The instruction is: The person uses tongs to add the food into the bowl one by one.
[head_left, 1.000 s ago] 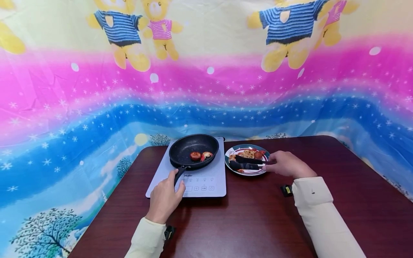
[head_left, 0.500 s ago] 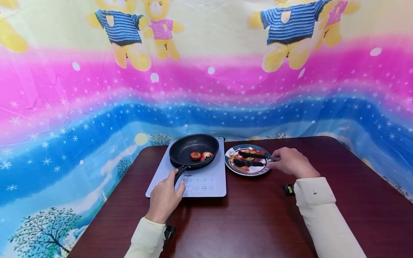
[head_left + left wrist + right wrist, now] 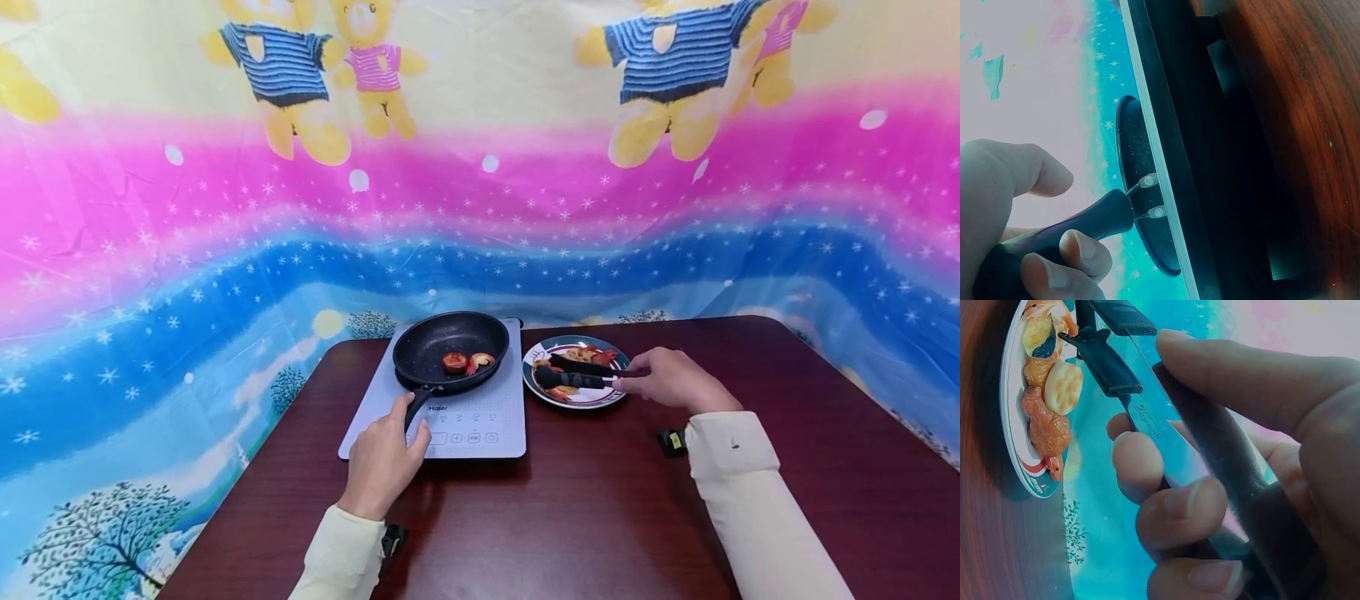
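In the head view my left hand point(image 3: 384, 462) grips the handle of a black frying pan point(image 3: 427, 333). The handle point(image 3: 1085, 219) runs under my fingers in the left wrist view. Inside the pan lie a round red-brown piece of food point(image 3: 453, 362) and a red and pale piece point(image 3: 481, 362). My right hand point(image 3: 672, 379) holds a pair of tongs point(image 3: 1107, 365) with black tips and metal arms. Those tips are over the food on a patterned plate point(image 3: 530, 382); whether they pinch a piece, I cannot tell.
Beneath the pan is a white induction cooker point(image 3: 504, 417) with a touch panel. On the plate are a drumstick-like piece point(image 3: 1047, 428), a pale holed slice point(image 3: 1065, 386) and other food. A printed curtain point(image 3: 480, 250) hangs behind the brown table point(image 3: 585, 508).
The tongs first shifted right over the plate, then back a little left, and their tips changed angle and spacing. My left hand and the pan have stayed in place.
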{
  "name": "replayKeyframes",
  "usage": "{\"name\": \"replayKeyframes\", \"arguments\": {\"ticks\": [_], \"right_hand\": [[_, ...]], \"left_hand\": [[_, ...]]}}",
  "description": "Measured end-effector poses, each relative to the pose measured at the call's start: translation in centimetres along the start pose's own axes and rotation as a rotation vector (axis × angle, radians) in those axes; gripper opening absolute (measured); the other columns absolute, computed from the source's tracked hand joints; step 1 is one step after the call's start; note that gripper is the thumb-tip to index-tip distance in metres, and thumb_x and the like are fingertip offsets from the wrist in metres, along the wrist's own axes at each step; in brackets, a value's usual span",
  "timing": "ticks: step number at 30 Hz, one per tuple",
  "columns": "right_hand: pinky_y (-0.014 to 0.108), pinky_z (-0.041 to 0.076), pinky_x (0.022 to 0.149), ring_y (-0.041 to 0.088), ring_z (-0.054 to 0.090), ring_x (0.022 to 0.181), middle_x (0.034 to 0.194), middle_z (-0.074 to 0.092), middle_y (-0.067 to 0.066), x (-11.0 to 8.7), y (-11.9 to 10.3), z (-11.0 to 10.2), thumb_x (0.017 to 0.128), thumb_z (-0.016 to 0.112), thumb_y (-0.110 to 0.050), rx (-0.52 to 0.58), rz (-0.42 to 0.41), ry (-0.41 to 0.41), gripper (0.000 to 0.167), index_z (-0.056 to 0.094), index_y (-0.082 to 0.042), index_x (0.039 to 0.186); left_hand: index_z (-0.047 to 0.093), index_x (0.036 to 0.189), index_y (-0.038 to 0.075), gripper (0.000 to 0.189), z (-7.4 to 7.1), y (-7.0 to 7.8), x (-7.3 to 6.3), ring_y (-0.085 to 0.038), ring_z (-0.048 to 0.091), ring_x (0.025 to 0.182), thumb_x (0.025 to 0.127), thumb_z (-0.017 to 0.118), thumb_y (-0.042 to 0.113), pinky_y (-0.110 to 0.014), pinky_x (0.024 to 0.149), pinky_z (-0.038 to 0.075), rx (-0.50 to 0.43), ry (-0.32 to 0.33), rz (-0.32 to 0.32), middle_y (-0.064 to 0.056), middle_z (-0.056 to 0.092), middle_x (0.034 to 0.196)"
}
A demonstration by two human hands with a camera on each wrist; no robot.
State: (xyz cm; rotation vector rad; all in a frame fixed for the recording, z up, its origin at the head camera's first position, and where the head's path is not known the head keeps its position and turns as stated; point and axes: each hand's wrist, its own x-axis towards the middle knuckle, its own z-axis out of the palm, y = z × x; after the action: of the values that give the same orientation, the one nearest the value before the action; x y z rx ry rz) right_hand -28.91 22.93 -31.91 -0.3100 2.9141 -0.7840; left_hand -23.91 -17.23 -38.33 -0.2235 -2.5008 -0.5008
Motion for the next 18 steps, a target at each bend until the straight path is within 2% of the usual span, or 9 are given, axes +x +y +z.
{"name": "replayKeyframes", "arguments": {"ticks": [5, 10, 18], "right_hand": [[0.039, 0.050, 0.071, 0.021, 0.065, 0.081, 0.097, 0.069, 0.011, 0.2, -0.1, 0.2, 0.090, 0.065, -0.040, 0.012, 0.002, -0.018, 0.050, 0.065, 0.001, 0.119], [0.039, 0.050, 0.071, 0.023, 0.064, 0.080, 0.097, 0.069, 0.010, 0.5, -0.3, 0.6, 0.089, 0.067, -0.038, 0.001, -0.018, -0.041, 0.046, 0.068, -0.001, 0.116], [0.034, 0.040, 0.059, 0.018, 0.050, 0.061, 0.065, 0.060, 0.008, 0.7, -0.7, 1.0, 0.091, 0.065, -0.035, -0.026, -0.016, -0.070, 0.030, 0.073, -0.008, 0.100]], "left_hand": [[0.059, 0.129, 0.008, 0.045, 0.0, 0.0, 0.0, -0.011, 0.039, 0.043, 0.088, 0.066, 0.026, -0.029, 0.041, 0.032, -0.005, -0.005, -0.006, 0.004, 0.044, 0.050], [0.058, 0.129, 0.008, 0.045, 0.0, 0.0, 0.0, -0.011, 0.040, 0.044, 0.088, 0.066, 0.027, -0.029, 0.042, 0.033, -0.005, -0.007, -0.008, 0.004, 0.046, 0.051], [0.059, 0.129, 0.008, 0.045, 0.1, 0.0, 0.0, -0.011, 0.040, 0.044, 0.088, 0.066, 0.026, -0.029, 0.042, 0.033, -0.005, 0.000, -0.003, 0.003, 0.047, 0.052]]}}
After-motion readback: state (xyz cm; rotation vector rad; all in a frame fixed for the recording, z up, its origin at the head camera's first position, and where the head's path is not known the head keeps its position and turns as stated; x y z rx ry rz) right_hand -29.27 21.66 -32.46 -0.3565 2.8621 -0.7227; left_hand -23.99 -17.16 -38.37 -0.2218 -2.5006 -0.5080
